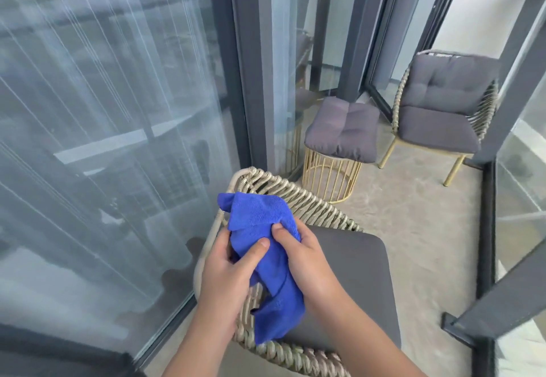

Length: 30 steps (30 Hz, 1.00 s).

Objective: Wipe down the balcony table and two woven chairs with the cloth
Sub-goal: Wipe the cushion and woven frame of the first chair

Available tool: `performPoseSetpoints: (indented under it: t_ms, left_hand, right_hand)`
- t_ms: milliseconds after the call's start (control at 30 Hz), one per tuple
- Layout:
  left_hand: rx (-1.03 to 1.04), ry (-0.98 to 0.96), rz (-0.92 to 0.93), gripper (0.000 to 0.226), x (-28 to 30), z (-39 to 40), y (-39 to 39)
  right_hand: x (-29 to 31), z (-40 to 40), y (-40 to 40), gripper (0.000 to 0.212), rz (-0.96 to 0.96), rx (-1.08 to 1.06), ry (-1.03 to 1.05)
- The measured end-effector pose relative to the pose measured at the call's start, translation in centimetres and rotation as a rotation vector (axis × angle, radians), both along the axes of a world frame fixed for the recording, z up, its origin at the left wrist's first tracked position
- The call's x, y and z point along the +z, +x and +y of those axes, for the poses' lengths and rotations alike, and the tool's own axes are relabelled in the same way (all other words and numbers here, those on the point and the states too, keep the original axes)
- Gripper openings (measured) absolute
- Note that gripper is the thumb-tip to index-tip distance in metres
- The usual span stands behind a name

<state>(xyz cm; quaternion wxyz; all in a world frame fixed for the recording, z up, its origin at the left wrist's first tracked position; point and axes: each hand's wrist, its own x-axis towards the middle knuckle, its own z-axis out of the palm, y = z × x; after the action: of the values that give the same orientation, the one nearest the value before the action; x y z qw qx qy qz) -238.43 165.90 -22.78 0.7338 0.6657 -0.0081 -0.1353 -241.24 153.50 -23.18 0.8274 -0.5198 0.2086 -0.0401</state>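
Observation:
A blue cloth [260,220] is bunched between both hands above the near woven chair [298,196]. My left hand [227,276] grips its lower left side with the thumb pressed on top. My right hand [307,261] pinches the cloth from the right. The near chair has a beige rope back and a grey seat cushion [354,273]. The small table [331,175], a gold wire drum, stands beyond it with a grey cushion [342,128] on top. The second woven chair [443,110] with grey cushions stands at the far right.
Large glass sliding doors [103,110] with dark grey frames run along the left. A glass balustrade with a dark frame [487,223] borders the right. Beige stone floor [413,214] lies open between the chairs.

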Motion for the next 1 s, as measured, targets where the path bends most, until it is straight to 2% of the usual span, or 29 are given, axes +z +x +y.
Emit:
performPoseSetpoints:
  t_ms: [300, 567, 700, 800, 933, 1000]
  left_hand:
    - [0.097, 0.059, -0.048, 0.024, -0.4, -3.1, -0.1]
    - [0.124, 0.042, -0.016, 0.020, -0.8, -3.6, 3.2]
    - [0.020, -0.031, 0.064, 0.020, -1.1, -3.5, 6.1]
    - [-0.085, -0.011, 0.088, 0.027, -1.4, -3.2, 8.6]
    - [-0.268, 0.047, 0.151, 0.028, -1.7, -2.1, 14.1]
    - [-0.377, 0.100, 0.142, 0.025, -1.8, -1.5, 17.1]
  right_hand:
    - [-0.9, -3.2, 0.7, 0.016, 0.019, 0.058, 0.058]
    - [-1.5, -4.7, 1.7, 0.026, 0.045, 0.135, 0.047]
    - [-2.1, -4.7, 3.6, 0.034, 0.057, 0.134, 0.076]
    - [-2.5, -3.4, 5.7, 0.044, 0.053, 0.091, 0.106]
    - [-2.2, -1.0, 9.0, 0.022, 0.032, -0.043, 0.087]
    - [-2.3, 0.1, 10.7, 0.021, 0.031, -0.121, 0.074]
